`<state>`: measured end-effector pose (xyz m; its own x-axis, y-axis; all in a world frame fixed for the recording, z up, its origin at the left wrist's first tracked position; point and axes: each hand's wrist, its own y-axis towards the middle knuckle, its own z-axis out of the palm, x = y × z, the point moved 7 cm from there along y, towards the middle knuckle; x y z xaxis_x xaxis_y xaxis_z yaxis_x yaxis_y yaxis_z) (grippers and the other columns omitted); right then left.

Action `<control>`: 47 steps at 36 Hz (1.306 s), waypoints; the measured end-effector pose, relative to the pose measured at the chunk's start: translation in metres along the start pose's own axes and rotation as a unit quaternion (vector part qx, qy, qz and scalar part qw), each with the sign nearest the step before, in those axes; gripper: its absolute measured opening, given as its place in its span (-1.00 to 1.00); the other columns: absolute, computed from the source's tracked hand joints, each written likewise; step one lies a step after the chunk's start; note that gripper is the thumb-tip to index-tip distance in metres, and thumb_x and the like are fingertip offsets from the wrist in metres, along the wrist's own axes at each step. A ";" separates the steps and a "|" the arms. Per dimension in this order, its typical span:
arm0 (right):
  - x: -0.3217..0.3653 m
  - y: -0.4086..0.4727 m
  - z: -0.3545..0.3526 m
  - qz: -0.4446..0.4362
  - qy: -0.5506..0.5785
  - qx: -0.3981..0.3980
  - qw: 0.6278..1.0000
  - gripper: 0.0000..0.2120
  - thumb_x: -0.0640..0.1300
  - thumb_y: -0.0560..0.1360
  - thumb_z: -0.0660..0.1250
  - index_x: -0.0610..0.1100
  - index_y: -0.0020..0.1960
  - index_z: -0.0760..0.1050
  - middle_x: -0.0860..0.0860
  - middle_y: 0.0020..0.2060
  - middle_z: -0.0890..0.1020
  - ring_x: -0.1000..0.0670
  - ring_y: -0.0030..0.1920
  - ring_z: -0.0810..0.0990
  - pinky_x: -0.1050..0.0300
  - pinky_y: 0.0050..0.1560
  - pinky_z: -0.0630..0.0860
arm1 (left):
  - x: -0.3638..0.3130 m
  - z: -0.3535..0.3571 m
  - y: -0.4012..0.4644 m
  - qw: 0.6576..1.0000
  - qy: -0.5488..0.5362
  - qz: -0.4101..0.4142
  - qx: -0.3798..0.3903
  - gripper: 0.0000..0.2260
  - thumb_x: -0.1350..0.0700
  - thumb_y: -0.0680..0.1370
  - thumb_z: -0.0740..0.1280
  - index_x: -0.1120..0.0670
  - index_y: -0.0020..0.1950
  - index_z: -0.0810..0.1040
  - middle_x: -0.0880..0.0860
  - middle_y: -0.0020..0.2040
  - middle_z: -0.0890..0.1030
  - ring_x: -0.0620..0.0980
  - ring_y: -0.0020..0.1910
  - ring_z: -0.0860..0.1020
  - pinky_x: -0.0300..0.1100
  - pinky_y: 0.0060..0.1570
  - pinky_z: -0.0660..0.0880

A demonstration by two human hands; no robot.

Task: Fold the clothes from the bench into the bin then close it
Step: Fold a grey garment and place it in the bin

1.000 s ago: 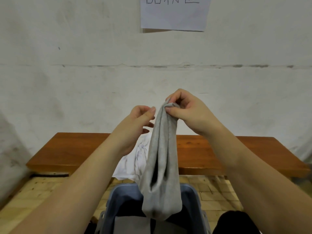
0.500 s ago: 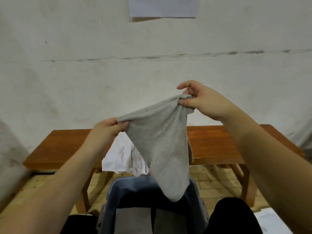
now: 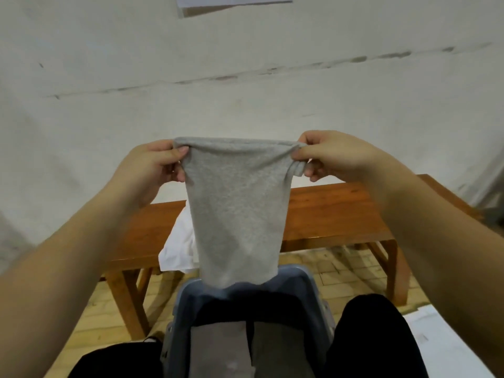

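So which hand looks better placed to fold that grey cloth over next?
Neither by much, maybe the right. The left hand and right hand each pinch a top corner of the grey garment, level and taut above the blue bin. The right holds slightly more bunched fabric.

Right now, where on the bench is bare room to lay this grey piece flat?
The bench top right of the grey garment shows bare wood to its far end. A shorter bare stretch lies left of the white cloth. The middle is crowded by that cloth.

Dim, flat indoor light, soft overall focus, wide-angle bending at the edges.
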<state>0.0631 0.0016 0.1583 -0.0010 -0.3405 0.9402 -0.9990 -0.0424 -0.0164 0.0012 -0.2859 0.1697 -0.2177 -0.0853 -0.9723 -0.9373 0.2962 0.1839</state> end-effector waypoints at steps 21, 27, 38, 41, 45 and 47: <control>-0.021 -0.012 -0.054 -0.047 0.130 -0.086 0.987 -0.86 -0.23 0.56 0.33 -0.05 -0.14 0.46 0.00 -0.26 0.60 -0.02 -0.30 0.68 0.23 -0.38 0.52 | 0.000 0.057 0.030 0.995 -0.021 -0.056 0.079 -0.87 0.17 0.60 0.28 0.16 0.09 0.58 0.04 -0.19 0.69 -0.01 -0.36 0.68 -0.29 -0.40 0.53; -0.039 0.002 -0.081 -0.027 0.077 -0.101 0.992 -0.88 -0.19 0.54 0.37 -0.05 -0.15 0.49 0.00 -0.26 0.63 -0.02 -0.27 0.68 0.26 -0.38 0.48 | 0.019 0.082 0.062 0.991 -0.007 -0.092 0.099 -0.86 0.17 0.62 0.27 0.17 0.10 0.57 0.07 -0.21 0.68 0.00 -0.36 0.67 -0.29 -0.43 0.51; -0.112 0.093 -0.117 0.052 0.030 -0.134 0.989 -0.95 -0.21 0.55 0.36 -0.11 -0.07 0.51 -0.06 -0.18 0.63 0.03 -0.20 0.67 0.22 -0.20 0.57 | 0.107 0.131 0.160 0.978 0.000 -0.185 0.099 -0.90 0.14 0.62 0.30 0.11 0.11 0.55 0.06 0.06 0.65 0.04 -0.19 0.71 -0.24 -0.35 0.57; -0.130 0.124 -0.128 0.047 0.028 -0.158 0.986 -0.95 -0.21 0.57 0.34 -0.12 -0.07 0.49 -0.09 -0.14 0.63 0.03 -0.17 0.66 0.23 -0.17 0.58 | 0.122 0.137 0.193 0.980 -0.012 -0.185 0.073 -0.80 0.15 0.62 0.31 0.15 0.23 0.53 0.09 0.13 0.63 0.03 -0.14 0.70 -0.23 -0.28 0.59; -0.147 0.159 -0.140 0.033 0.039 -0.183 0.982 -0.92 -0.21 0.58 0.33 -0.10 -0.08 0.46 -0.07 -0.14 0.61 -0.01 -0.07 0.64 0.11 0.06 0.62 | 0.134 0.147 0.230 0.983 -0.038 -0.174 0.052 -0.74 0.15 0.62 0.32 0.18 0.29 0.50 0.12 0.13 0.62 0.02 -0.11 0.69 -0.20 -0.18 0.60; -0.155 0.172 -0.145 0.031 0.045 -0.201 0.978 -0.91 -0.21 0.58 0.33 -0.10 -0.08 0.46 -0.08 -0.12 0.61 -0.01 -0.07 0.64 0.12 0.07 0.62 | 0.140 0.151 0.244 0.983 -0.045 -0.170 0.048 -0.76 0.16 0.62 0.32 0.18 0.27 0.51 0.11 0.11 0.62 0.04 -0.08 0.68 -0.17 -0.09 0.61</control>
<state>-0.1150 0.1828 0.0588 -0.0489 -0.2452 0.9682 -0.9342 0.3542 0.0425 -0.2171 -0.0819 0.0562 0.1322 -0.1116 -0.9849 -0.9208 0.3540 -0.1637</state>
